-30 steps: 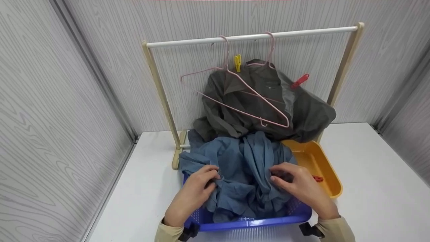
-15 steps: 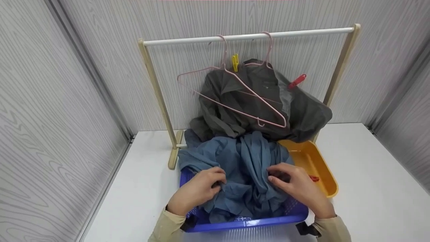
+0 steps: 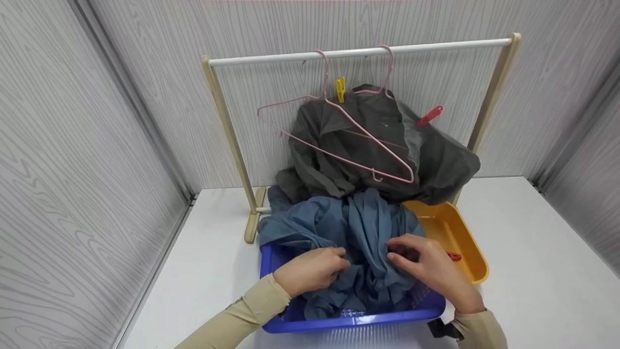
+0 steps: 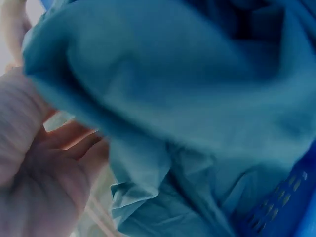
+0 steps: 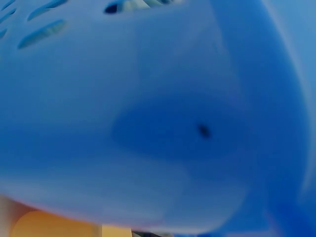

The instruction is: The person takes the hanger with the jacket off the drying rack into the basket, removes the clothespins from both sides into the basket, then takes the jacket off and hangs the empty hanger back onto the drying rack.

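Note:
A crumpled blue garment (image 3: 373,228) fills the blue basket (image 3: 358,320) and spills over its back and left rim. My left hand (image 3: 312,270) grips the garment near the basket's middle, its fingers curled into the cloth. In the left wrist view, a broad fold of the blue cloth (image 4: 173,98) hides some of that hand's fingers. On the right, my right hand (image 3: 431,264) pinches a fold of the same garment between thumb and fingers. The right wrist view is filled by the basket's wall (image 5: 123,123), so that hand does not show there.
Behind the basket stands a rack with a white rail (image 3: 281,59). From it hang a bare pink hanger (image 3: 365,133) and a dark grey garment (image 3: 353,150) with yellow (image 3: 340,90) and red (image 3: 430,116) clothespins. A yellow tray (image 3: 465,242) holds a red clothespin (image 3: 454,256).
My left hand has moved right and slightly down, from the basket's left side toward its middle, carrying the cloth's left front part along. The right hand has stayed in place.

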### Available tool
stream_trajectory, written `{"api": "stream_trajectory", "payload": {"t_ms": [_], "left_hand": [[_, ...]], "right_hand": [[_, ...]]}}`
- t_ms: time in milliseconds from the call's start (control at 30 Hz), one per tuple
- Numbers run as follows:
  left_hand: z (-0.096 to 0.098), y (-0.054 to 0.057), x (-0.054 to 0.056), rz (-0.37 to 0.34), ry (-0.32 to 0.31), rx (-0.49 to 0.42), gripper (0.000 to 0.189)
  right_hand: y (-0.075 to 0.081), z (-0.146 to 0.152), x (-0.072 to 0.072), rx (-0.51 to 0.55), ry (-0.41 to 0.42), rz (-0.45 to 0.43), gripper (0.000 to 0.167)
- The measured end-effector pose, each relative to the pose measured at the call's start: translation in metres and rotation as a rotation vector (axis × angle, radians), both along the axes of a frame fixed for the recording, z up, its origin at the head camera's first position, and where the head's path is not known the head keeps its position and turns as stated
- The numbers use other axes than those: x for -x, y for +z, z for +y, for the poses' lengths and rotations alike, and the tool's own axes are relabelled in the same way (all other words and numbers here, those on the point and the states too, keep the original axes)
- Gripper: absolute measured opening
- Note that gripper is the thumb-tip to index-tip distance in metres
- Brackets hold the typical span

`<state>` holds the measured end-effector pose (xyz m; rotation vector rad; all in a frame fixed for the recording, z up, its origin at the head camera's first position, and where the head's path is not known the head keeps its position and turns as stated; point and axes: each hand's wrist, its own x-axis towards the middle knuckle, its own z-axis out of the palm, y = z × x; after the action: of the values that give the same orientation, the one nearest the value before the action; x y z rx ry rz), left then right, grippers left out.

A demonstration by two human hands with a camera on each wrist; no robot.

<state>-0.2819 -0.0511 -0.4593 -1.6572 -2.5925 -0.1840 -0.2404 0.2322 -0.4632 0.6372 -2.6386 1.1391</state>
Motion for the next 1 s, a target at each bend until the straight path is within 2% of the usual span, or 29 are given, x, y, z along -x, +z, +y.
{"api": "stream_trajectory", "payload": {"t_ms": [200, 367, 500, 600, 700, 767, 833, 933, 1000], "left_hand": [[0.004, -0.025, -0.001, 0.019, -0.024, 0.027, 0.017], [0.005, -0.026, 0.001, -0.009, -0.024, 0.009, 0.019], [0.002, -0.016, 0.0, -0.076, -0.011, 0.008, 0.019], [-0.005, -0.001, -0.002, -0.156, 0.004, -0.02, 0.019], [-0.017, 0.016, -0.002, -0.206, 0.036, -0.091, 0.017], [-0.028, 0.027, 0.0, -0.195, 0.071, -0.15, 0.017], [-0.041, 0.036, 0.005, -0.153, 0.127, -0.2, 0.018], [-0.063, 0.042, 0.017, -0.091, 0.221, -0.246, 0.022], [-0.079, 0.041, 0.027, -0.076, 0.286, -0.255, 0.025]], "right_hand": [[-0.002, 0.001, -0.001, -0.002, -0.002, -0.009, 0.025], [-0.001, 0.003, -0.001, 0.009, -0.001, -0.01, 0.024], [-0.001, 0.005, 0.0, 0.0, 0.002, 0.01, 0.025], [-0.002, 0.005, 0.0, 0.002, -0.002, 0.02, 0.025], [-0.003, 0.005, 0.001, 0.008, 0.002, 0.027, 0.025], [-0.003, 0.004, 0.001, 0.006, 0.007, 0.034, 0.025], [-0.002, 0.005, 0.001, 0.005, 0.01, 0.03, 0.025], [-0.001, 0.005, 0.001, -0.001, 0.011, 0.025, 0.024], [0.0, 0.005, 0.001, -0.004, 0.01, 0.016, 0.025]]}}
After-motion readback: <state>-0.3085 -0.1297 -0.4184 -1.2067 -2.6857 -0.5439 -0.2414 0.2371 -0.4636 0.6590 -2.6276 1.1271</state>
